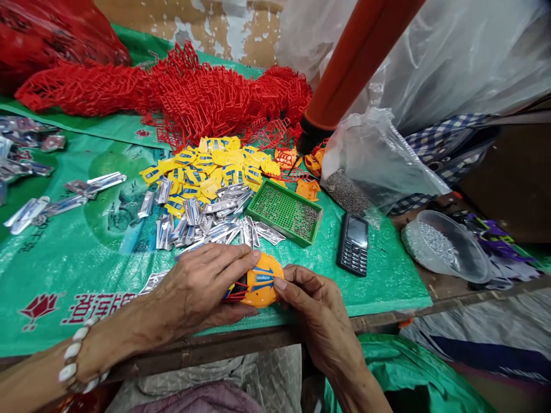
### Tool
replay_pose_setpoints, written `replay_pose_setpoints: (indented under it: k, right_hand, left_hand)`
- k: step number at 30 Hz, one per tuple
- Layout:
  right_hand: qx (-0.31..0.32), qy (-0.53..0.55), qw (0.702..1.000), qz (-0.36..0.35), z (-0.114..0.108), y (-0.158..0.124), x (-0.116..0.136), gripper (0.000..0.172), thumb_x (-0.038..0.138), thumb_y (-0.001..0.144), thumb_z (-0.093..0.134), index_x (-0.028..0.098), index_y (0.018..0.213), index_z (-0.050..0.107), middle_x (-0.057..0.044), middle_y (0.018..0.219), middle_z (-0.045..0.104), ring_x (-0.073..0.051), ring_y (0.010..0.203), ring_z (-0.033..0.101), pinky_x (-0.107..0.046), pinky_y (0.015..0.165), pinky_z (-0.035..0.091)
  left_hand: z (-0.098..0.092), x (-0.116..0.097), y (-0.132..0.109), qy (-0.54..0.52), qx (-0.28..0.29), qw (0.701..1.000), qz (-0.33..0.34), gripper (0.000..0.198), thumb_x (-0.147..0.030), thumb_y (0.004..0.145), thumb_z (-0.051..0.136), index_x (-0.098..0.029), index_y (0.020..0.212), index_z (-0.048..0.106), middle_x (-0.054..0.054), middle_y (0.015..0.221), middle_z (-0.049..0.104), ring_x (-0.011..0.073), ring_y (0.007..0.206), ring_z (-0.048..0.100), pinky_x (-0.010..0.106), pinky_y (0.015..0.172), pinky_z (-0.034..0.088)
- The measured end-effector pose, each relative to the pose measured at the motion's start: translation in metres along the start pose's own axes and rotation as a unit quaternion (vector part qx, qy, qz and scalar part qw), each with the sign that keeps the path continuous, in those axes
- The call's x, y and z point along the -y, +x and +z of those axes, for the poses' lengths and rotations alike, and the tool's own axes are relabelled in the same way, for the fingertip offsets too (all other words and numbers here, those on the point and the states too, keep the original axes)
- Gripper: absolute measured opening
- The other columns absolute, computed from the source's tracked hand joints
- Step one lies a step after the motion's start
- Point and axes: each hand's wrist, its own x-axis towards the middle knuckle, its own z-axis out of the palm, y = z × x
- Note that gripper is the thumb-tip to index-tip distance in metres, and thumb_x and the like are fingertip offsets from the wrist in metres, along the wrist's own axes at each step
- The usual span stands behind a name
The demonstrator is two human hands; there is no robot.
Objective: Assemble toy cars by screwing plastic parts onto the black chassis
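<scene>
Fingers of the left hand [209, 280] lie close together over the back of a yellow toy car [259, 296], holding it from above and below. The right hand [318, 298] pinches the car's other end, its thumb on top beside the blue marking. The car is between the two hands, just above the near edge of the green sheet [383, 299], with thin red bars showing by the left palm. Beyond it lie loose silver pieces [193, 213], then a heap of yellow panels [230, 158] and a long pile of red frames [206, 106]. A green basket [278, 232] of small screws [306, 221] sits just right of the silver pieces. Near the basket lies a black phone [353, 245]. A red-orange tool [357, 63] slants down from the top.
</scene>
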Motion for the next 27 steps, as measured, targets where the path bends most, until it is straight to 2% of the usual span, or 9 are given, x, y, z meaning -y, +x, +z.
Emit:
replay_pose_setpoints:
  k: [7,10,13,15,17,19,22,24,27]
  right_hand:
    - [0.03,0.0,0.999,-0.02,0.002,0.0,0.0,0.036,0.046,0.063,0.084,0.017,0.058,0.063,0.002,0.061,0.051,-0.011,0.062,0.041,-0.025,0.06,0.035]
    - [0.031,0.03,0.999,-0.032,0.007,-0.003,-0.004,0.038,0.048,0.067,0.082,0.018,0.055,0.062,0.0,0.065,0.055,-0.012,0.066,0.046,-0.025,0.064,0.038]
    - [0.05,0.098,0.994,-0.029,0.012,-0.007,-0.007,0.036,0.046,0.067,0.081,0.018,0.053,0.064,-0.003,0.07,0.06,-0.014,0.073,0.051,-0.025,0.069,0.04]
    - [0.081,0.155,0.984,-0.016,0.017,-0.009,-0.005,0.025,0.043,0.066,0.082,0.019,0.065,0.073,-0.003,0.075,0.064,-0.014,0.076,0.053,-0.026,0.073,0.042]
    - [0.113,0.208,0.972,-0.004,0.022,-0.009,-0.001,0.026,0.04,0.065,0.083,0.021,0.084,0.079,-0.004,0.082,0.068,-0.015,0.078,0.056,-0.028,0.079,0.044]
    - [0.136,0.242,0.961,-0.014,0.027,-0.008,0.003,0.037,0.04,0.067,0.082,0.024,0.1,0.08,-0.005,0.09,0.07,-0.015,0.081,0.058,-0.028,0.08,0.046]
    - [0.163,0.244,0.955,-0.051,0.032,-0.003,0.006,0.036,0.042,0.073,0.08,0.025,0.105,0.079,-0.006,0.097,0.071,-0.015,0.083,0.061,-0.027,0.078,0.047]
    - [0.17,0.217,0.959,-0.061,0.03,0.003,0.003,0.03,0.043,0.077,0.078,0.024,0.1,0.08,-0.007,0.091,0.072,-0.014,0.08,0.062,-0.027,0.074,0.048]
    - [0.144,0.16,0.974,-0.064,0.024,0.011,-0.004,0.026,0.043,0.078,0.077,0.021,0.091,0.079,-0.006,0.079,0.07,-0.014,0.072,0.061,-0.026,0.066,0.047]
  left_hand:
    - [0.003,0.006,-0.008,-0.023,0.025,0.999,-0.021,0.062,-0.056,0.1,0.049,-0.011,0.143,0.044,0.018,0.119,0.07,0.0274,0.106,0.069,0.038,0.09,0.057]
    - [0.005,0.009,-0.013,-0.04,0.022,0.999,-0.027,0.059,-0.052,0.1,0.051,-0.013,0.143,0.043,0.017,0.119,0.069,0.0268,0.107,0.068,0.038,0.092,0.057]
    - [0.001,0.012,-0.012,-0.06,-0.011,0.998,-0.025,0.053,-0.044,0.1,0.051,-0.014,0.143,0.044,0.017,0.119,0.069,0.0252,0.107,0.069,0.036,0.093,0.058]
    - [-0.007,0.015,-0.008,-0.1,-0.016,0.994,-0.05,0.052,-0.044,0.098,0.055,-0.016,0.142,0.047,0.016,0.12,0.068,0.0248,0.107,0.069,0.036,0.092,0.059]
    - [-0.019,0.018,-0.002,-0.171,0.01,0.977,-0.125,0.053,-0.049,0.095,0.059,-0.018,0.137,0.054,0.015,0.122,0.069,0.0256,0.107,0.07,0.038,0.091,0.059]
    - [-0.03,0.022,0.004,-0.268,0.036,0.932,-0.24,0.059,-0.06,0.088,0.064,-0.018,0.129,0.062,0.013,0.119,0.071,0.028,0.106,0.07,0.04,0.09,0.06]
    - [-0.039,0.026,0.006,-0.42,0.02,0.812,-0.404,0.07,-0.077,0.078,0.062,-0.015,0.11,0.072,0.011,0.095,0.077,0.0287,0.086,0.074,0.04,0.074,0.064]
    - [-0.037,0.028,0.004,-0.471,0.004,0.756,-0.454,0.072,-0.078,0.086,0.048,-0.013,0.104,0.073,0.01,0.08,0.076,0.0263,0.07,0.074,0.038,0.06,0.064]
    - [-0.031,0.029,-0.002,-0.601,-0.021,0.606,-0.52,0.068,-0.074,0.084,0.058,-0.013,0.111,0.071,0.01,0.08,0.077,0.0279,0.076,0.076,0.038,0.066,0.064]
